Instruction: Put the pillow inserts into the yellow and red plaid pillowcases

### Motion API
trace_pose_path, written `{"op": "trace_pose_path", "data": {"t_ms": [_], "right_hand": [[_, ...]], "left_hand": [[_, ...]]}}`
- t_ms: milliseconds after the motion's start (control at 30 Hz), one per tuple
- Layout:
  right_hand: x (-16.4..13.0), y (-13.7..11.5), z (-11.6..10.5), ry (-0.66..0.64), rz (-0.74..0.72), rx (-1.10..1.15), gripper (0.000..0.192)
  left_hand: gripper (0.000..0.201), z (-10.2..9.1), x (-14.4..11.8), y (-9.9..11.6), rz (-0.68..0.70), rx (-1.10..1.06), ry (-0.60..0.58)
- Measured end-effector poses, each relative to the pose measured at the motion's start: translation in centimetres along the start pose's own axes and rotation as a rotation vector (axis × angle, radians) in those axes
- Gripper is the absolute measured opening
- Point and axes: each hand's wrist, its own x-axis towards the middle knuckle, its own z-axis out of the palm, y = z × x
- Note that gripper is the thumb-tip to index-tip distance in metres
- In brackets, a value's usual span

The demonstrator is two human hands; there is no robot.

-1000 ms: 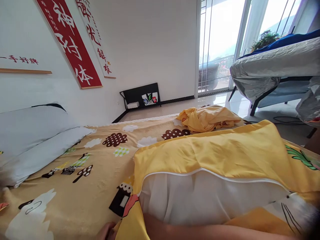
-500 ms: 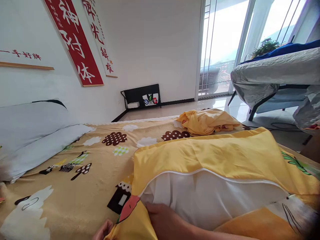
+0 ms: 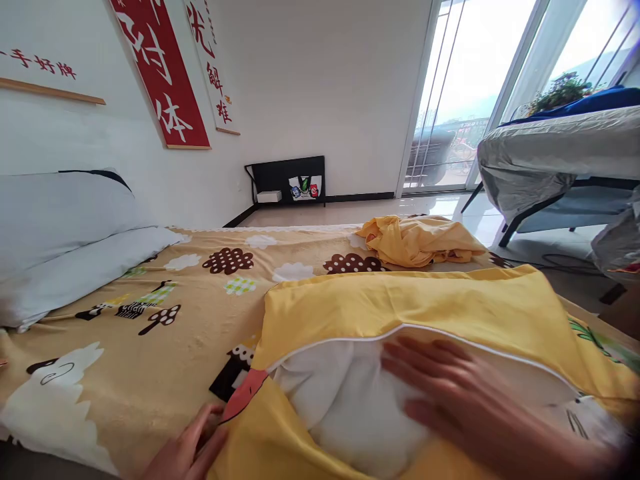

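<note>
A yellow pillowcase (image 3: pixel 340 300) with a white-edged opening lies on the bed, and the white pillow (image 3: pixel 320 393) inside shows through that opening. At its near left corner my left hand (image 3: pixel 187 443) has its fingers closed on the yellow cloth. My right hand (image 3: pixel 450 380), smeared by motion, reaches in from the right. Its fingers are stretched out over the white pillow close to the opening's far edge, and nothing is gripped in it. How firmly it presses on the pillow I cannot tell.
The bed has a tan patterned sheet (image 3: pixel 165 373). White pillows (image 3: pixel 70 233) lie at the left, and a crumpled yellow cloth (image 3: pixel 420 240) sits along the far edge. Beyond stand a low black shelf (image 3: pixel 310 173) and a covered piece of furniture (image 3: pixel 565 150) near the glass door.
My right hand has moved from the left end of the opening rightward and up over the pillow. More of my left hand shows at the corner. The view has tilted down slightly.
</note>
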Motion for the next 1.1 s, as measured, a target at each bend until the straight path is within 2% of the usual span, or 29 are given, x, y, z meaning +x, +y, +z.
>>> {"op": "trace_pose_path", "data": {"t_ms": [100, 167, 267, 367, 433, 467, 533, 600, 700, 767, 800, 867, 933, 967, 1033, 1100], "right_hand": [[0.0, -1.4, 2.6, -0.143, 0.011, 0.068, 0.055], [-0.4, -2.1, 2.8, -0.163, 0.033, 0.109, 0.059], [-2.1, -0.9, 1.3, -0.079, 0.118, 0.096, 0.057], [-5.3, 2.8, 0.1, 0.052, 0.394, 0.0, 0.049], [-8.1, 5.4, 0.2, 0.101, 0.603, -0.062, 0.048], [-9.6, 6.5, 0.3, 0.118, 0.657, -0.078, 0.049], [-12.1, 7.8, 0.4, 0.163, 0.644, -0.072, 0.046], [-14.0, 8.2, -0.1, 0.252, 0.554, -0.056, 0.04], [-14.8, 8.4, -0.8, 0.482, 0.575, -0.149, 0.035], [-13.6, 8.6, -0.4, 0.535, 0.679, -0.267, 0.043], [-12.6, 8.7, 0.2, 0.481, 0.746, -0.306, 0.05], [-10.0, 8.8, 1.7, 0.281, 0.889, -0.344, 0.057], [-7.4, 8.7, 2.7, 0.106, 0.994, -0.361, 0.052], [-6.4, 8.5, 2.7, 0.051, 1.021, -0.36, 0.049], [-5.3, 8.3, 1.4, -0.011, 1.048, -0.328, 0.045], [-5.5, 8.3, -1.1, -0.037, 1.088, -0.276, 0.04]], "left_hand": [[0.073, 0.6, 2.9, 3.7, 0.048, -0.158, -0.033], [0.085, 1.9, 4.8, 6.1, 0.041, -0.376, -0.086], [0.08, 3.3, 6.5, 8.3, 0.001, -0.664, -0.167], [0.061, 2.9, 7.4, 8.3, 0.02, -0.771, -0.029], [0.055, 2.2, 8.0, 7.3, 0.084, -0.696, 0.065], [0.053, 1.9, 8.3, 6.7, 0.129, -0.603, 0.075], [0.053, 1.5, 8.9, 5.4, 0.22, -0.345, 0.045], [0.057, 1.2, 9.2, 4.4, 0.294, -0.101, 0.067], [0.067, 0.8, 8.9, 4.7, 0.384, 0.053, 0.275], [0.067, 0.9, 8.7, 6.3, 0.465, 0.072, 0.347], [0.064, 1.3, 8.7, 7.4, 0.511, 0.088, 0.322], [0.055, 2.9, 9.1, 9.7, 0.569, 0.176, 0.193], [0.046, 5.1, 10.1, 11.7, 0.541, 0.325, 0.081], [0.044, 6.2, 10.7, 12.4, 0.498, 0.394, 0.061], [0.045, 7.4, 11.5, 13.1, 0.412, 0.49, 0.067], [0.045, 6.9, 11.7, 13.4, 0.359, 0.538, 0.093]]}}
